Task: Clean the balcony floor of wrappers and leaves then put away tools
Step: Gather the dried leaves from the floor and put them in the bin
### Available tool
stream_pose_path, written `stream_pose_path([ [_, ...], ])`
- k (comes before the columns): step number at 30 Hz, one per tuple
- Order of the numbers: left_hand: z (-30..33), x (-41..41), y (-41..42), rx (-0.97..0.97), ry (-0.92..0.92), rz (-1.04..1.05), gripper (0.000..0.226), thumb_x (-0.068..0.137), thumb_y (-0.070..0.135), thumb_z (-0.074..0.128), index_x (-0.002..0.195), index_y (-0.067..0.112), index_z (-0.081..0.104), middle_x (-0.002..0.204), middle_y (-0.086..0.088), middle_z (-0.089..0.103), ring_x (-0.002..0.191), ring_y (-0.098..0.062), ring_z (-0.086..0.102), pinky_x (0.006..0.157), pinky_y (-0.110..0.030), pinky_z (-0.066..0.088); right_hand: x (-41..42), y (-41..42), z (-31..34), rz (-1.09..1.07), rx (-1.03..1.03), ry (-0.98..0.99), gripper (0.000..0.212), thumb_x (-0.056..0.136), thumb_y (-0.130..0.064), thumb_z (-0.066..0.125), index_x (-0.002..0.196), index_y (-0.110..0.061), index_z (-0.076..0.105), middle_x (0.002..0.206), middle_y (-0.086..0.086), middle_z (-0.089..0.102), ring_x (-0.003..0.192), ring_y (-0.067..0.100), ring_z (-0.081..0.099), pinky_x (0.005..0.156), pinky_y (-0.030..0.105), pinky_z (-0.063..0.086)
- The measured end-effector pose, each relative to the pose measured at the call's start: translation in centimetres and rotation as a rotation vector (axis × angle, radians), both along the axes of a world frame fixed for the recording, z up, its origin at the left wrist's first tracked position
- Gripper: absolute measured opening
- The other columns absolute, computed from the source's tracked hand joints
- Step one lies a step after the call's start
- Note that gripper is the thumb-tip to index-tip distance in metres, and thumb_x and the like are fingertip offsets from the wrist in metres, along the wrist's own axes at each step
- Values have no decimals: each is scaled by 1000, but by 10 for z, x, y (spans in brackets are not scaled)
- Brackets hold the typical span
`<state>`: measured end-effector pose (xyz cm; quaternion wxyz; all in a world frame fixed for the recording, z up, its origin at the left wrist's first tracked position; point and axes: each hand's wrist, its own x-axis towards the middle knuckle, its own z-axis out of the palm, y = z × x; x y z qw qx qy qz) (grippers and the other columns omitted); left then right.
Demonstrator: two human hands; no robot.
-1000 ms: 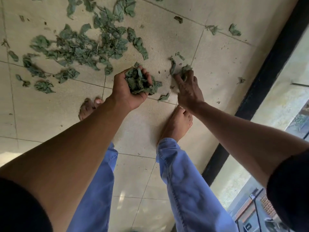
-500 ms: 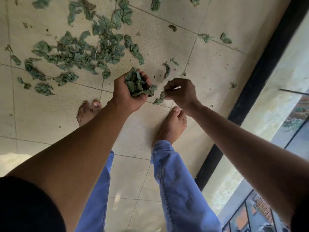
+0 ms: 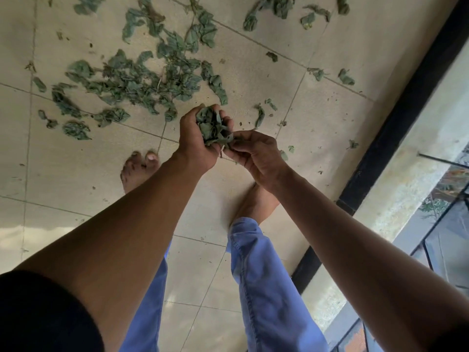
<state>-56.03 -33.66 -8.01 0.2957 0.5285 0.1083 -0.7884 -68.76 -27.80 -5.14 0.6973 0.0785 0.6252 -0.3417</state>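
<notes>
My left hand (image 3: 194, 144) is cupped around a bunch of wilted green leaves (image 3: 212, 124), held above the tiled floor. My right hand (image 3: 256, 154) meets it from the right, its fingertips pinching leaves at the lower edge of that bunch. A wide scatter of leaves (image 3: 137, 82) lies on the beige floor tiles (image 3: 253, 80) ahead and to the left. More leaves (image 3: 279, 8) lie at the top, and a few single ones (image 3: 260, 115) sit just beyond my hands. No wrappers or tools show.
My bare feet (image 3: 138, 168) and blue trouser legs (image 3: 264, 280) stand below the hands. A black floor border (image 3: 396, 118) runs diagonally on the right, with a low pale wall (image 3: 406, 184) and railing beyond it.
My right hand lifted leaves off the floor and brought them left to the bunch in my left hand. The two hands now touch. The view moved closer and shifted slightly.
</notes>
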Motion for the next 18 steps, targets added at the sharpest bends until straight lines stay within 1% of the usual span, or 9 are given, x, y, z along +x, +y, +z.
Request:
stream_pose_path([
  [3,1,6,-3,-3,2,81,40,105,26,35,78,9,59,75,-6,59,65,-25,59,67,-31,48,8,-2,8,6,-16,-16,15,87,19,63,97,9,67,88,16,72,80,21,74,76,28,63],
  [7,4,11,-5,-8,26,103,39,105,28,36,79,8,59,76,-7,58,68,-26,58,69,-32,50,20,-8,16,35,-52,-29,17,86,17,65,93,2,70,91,13,73,91,23,73,77,30,63],
  [10,3,15,-5,17,52,116,38,104,28,38,80,8,60,79,-7,59,74,-24,60,75,-33,55,32,-16,24,76,-107,-11,17,88,14,66,102,6,70,97,15,73,92,23,73,81,33,64],
  [12,2,20,-5,33,96,118,39,104,28,39,80,8,62,82,-8,60,79,-24,62,82,-32,55,40,-22,28,118,-136,44,21,90,12,64,110,8,70,103,17,72,93,22,73,85,38,63],
  [14,0,25,-4,61,127,121,39,104,29,42,79,8,65,85,-9,62,86,-24,64,94,-33,54,48,-26,30,233,-173,195,27,87,9,63,112,4,73,104,14,75,93,22,75,87,45,63],
  [15,-1,27,-3,76,139,121,39,103,29,43,79,7,65,86,-9,63,89,-25,64,102,-33,50,51,-27,30,342,-216,333,30,84,6,64,111,-2,76,101,10,77,92,21,75,87,46,62],
  [16,0,29,-2,88,154,118,39,103,30,45,80,7,66,88,-9,63,92,-24,63,108,-34,45,54,-26,29,469,-274,484,33,81,3,64,110,-7,77,98,6,78,90,18,75,87,44,62],
  [17,0,30,-2,98,172,111,38,103,31,46,81,8,66,90,-9,63,95,-24,63,110,-33,43,56,-25,29,581,-332,619,35,80,1,63,109,-10,77,97,2,78,89,15,75,85,41,62],
  [18,2,32,-3,96,193,105,37,103,32,47,81,9,67,91,-8,64,95,-22,62,106,-32,45,58,-23,29,656,-377,731,34,81,0,62,109,-12,76,97,1,77,88,14,74,82,39,62],
])
